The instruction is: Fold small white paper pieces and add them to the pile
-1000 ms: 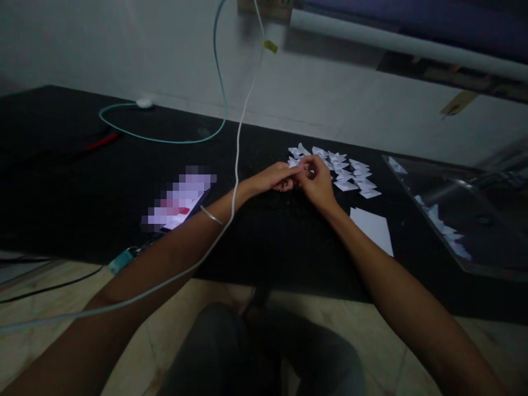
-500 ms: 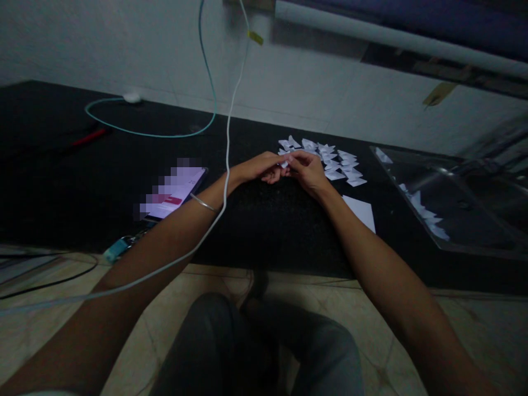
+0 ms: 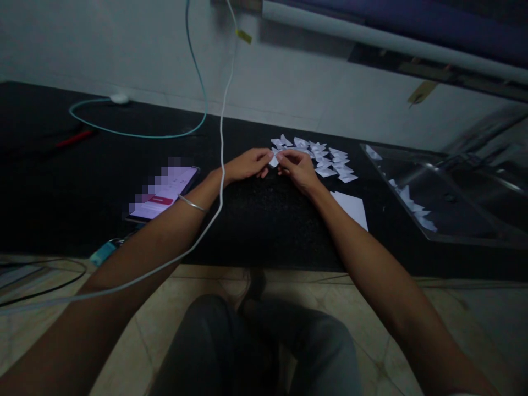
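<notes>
Both hands meet over the black counter (image 3: 264, 220). My left hand (image 3: 246, 165) and my right hand (image 3: 296, 165) each pinch a small folded white paper piece (image 3: 274, 161) between their fingertips. Just beyond them lies a cluster of several small folded white paper pieces (image 3: 325, 159). A flat white paper sheet (image 3: 350, 208) rests on the counter to the right of my right forearm. A thin metal bangle circles my left wrist.
A lit phone (image 3: 165, 190) lies on the counter at left. A white cable (image 3: 220, 137) hangs down across my left arm; a teal cable (image 3: 136, 132) loops at the back. A steel sink (image 3: 445, 192) with paper scraps is at right. A red pen (image 3: 74, 138) lies far left.
The view has shifted, so hands and papers sit further left and higher in frame. My fingers keep working the same small paper piece, now pinched more at the fingertips.
</notes>
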Motion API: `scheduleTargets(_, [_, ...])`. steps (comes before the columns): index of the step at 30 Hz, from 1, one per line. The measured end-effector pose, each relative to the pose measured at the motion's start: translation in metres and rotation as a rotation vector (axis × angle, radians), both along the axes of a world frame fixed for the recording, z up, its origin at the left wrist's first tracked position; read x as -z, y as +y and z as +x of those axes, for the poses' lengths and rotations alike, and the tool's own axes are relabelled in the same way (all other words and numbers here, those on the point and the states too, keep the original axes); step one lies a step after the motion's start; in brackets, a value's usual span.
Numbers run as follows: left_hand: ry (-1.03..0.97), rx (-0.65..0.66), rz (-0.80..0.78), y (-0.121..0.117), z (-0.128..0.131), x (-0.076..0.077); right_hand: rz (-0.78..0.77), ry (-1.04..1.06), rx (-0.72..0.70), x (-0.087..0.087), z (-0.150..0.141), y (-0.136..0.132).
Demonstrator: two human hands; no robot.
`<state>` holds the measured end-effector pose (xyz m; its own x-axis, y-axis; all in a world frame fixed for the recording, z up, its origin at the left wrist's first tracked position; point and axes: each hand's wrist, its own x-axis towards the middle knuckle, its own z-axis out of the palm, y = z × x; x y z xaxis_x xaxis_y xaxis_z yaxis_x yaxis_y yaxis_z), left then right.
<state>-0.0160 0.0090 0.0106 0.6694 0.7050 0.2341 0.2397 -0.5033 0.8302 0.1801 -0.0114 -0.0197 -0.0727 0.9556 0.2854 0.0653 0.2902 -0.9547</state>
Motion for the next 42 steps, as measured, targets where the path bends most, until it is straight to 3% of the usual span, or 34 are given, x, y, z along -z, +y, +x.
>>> scheduleTargets(7, [-0.016,-0.025,-0.031,-0.001,0.003,-0.001,-0.027,0.010,-0.012,-0.004,0.000,-0.006])
scheduleTargets(12, [-0.115,-0.080,-0.159,0.004,0.006,0.001,-0.051,-0.018,0.049,-0.004,-0.004,-0.005])
scheduleTargets(20, [-0.173,-0.064,-0.186,0.001,0.012,0.002,0.062,0.049,0.236,-0.002,-0.009,-0.001])
scheduleTargets(26, [-0.319,-0.158,-0.368,-0.010,0.019,-0.002,0.145,-0.006,0.274,-0.002,-0.018,-0.005])
scheduleTargets(32, [-0.344,-0.251,-0.377,-0.007,0.019,0.000,0.203,-0.118,0.207,-0.002,-0.020,-0.009])
scheduleTargets(38, [-0.252,-0.236,-0.353,0.000,0.020,0.003,0.274,-0.286,0.224,-0.005,-0.022,-0.014])
scheduleTargets(42, [-0.237,-0.218,-0.278,-0.004,0.020,0.001,0.219,-0.236,0.271,-0.004,-0.022,-0.013])
